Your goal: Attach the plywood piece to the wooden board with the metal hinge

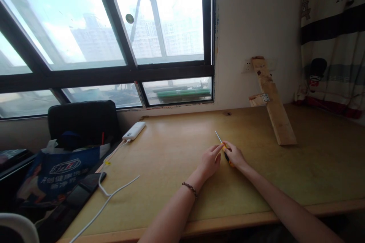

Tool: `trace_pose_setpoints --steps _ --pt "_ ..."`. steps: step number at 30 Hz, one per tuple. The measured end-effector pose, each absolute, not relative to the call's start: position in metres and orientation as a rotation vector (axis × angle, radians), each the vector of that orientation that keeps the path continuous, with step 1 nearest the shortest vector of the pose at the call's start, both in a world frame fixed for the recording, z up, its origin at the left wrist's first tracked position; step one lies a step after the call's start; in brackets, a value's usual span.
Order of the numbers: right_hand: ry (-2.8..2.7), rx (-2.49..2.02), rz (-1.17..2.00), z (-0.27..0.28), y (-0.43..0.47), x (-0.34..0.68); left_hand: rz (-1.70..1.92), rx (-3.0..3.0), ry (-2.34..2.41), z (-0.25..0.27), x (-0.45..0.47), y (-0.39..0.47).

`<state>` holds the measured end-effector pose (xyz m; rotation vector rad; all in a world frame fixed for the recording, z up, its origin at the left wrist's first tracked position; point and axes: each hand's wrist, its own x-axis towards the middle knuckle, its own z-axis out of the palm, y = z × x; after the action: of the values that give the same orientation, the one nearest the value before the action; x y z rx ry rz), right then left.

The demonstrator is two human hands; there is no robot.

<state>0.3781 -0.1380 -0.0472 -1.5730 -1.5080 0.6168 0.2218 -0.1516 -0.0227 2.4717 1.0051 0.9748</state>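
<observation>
A screwdriver (227,156) with a yellow-and-black handle and a thin metal shaft is held over the middle of the table. Its shaft points away from me and slightly left. My right hand (234,154) is closed around the handle from the right side. From the left, my left hand (211,160) has its fingertips closed on the front of the handle, near where the shaft starts. A dark braided bracelet (190,188) circles the left wrist. The handle is partly covered by the fingers.
Joined wooden boards (275,110) lean at the table's back right, near a wall socket (247,65). A white power bank (134,131) with a white cable (103,182) lies along the left edge. A black chair (84,119) and blue bag (61,171) stand left of the table (159,197).
</observation>
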Motion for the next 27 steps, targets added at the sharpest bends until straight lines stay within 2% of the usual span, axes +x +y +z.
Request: trace_pose_setpoints --steps 6,20,27 --pt "-1.502 -1.612 0.607 -0.057 -0.137 0.375 0.877 2.477 0.771 -0.018 0.224 -0.154" --pt "-1.627 -1.658 0.385 -0.052 -0.145 0.370 0.854 2.407 0.782 -0.021 0.224 -0.152" --pt "-1.689 -1.561 0.445 -0.044 -0.150 0.370 0.841 2.357 0.809 -0.019 0.224 -0.154"
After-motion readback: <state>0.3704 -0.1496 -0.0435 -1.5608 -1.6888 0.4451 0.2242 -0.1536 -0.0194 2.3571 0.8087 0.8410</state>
